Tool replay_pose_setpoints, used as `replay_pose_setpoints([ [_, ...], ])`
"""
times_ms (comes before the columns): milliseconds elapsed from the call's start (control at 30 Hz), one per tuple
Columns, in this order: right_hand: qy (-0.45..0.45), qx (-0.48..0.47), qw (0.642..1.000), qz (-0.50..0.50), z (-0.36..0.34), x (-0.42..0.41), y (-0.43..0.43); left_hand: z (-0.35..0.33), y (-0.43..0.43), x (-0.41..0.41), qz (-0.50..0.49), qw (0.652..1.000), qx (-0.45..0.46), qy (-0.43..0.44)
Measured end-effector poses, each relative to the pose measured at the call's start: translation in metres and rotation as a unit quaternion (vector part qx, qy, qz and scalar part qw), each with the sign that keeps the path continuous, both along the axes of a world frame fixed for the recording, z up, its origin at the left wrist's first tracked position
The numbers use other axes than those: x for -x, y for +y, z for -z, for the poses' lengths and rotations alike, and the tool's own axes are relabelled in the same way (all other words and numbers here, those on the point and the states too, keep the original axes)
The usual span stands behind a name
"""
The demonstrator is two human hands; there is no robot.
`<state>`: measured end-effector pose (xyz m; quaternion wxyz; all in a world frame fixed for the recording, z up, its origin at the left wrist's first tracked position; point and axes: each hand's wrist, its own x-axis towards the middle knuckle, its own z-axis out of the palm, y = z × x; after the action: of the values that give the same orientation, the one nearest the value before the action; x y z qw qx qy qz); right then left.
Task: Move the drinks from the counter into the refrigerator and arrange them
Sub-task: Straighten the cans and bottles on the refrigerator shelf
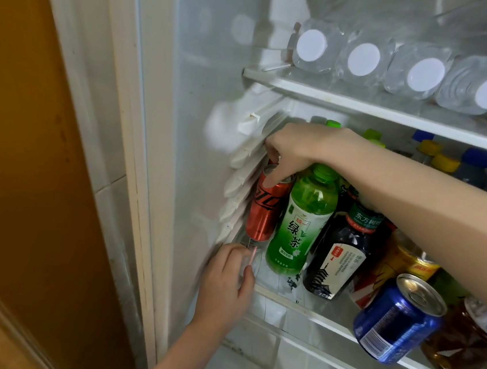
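While the refrigerator (219,61) is standing open, its upper shelf (365,102) is being taken up by four clear water bottles (366,60) lying on their sides with white caps facing outward. The lower shelf (299,303) is being crowded with drinks. A green tea bottle (301,220) and a dark bottle (340,248) are being kept side by side near the front, and a blue can (396,320) is sitting at the front edge toward the right. At the shelf's left end, against the side wall and touching the green tea bottle, a red can (265,210) is being gripped at its top by the right hand (297,148), whose fingers are curled down over the rim. The left hand (225,284) is being held at the shelf's front left corner, just below the red can, fingers curled. Whether anything is being held in it cannot be told.
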<state>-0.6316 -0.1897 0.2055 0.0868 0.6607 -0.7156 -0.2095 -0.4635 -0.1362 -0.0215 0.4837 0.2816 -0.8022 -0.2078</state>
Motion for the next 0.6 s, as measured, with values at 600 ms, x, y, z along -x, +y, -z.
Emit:
replay_pose_setpoints([
  [600, -0.087, 0.066, 0.991, 0.082, -0.01, -0.001, 0.009, -0.004, 0.002, 0.0, 0.014, 0.998, -0.053, -0.03],
])
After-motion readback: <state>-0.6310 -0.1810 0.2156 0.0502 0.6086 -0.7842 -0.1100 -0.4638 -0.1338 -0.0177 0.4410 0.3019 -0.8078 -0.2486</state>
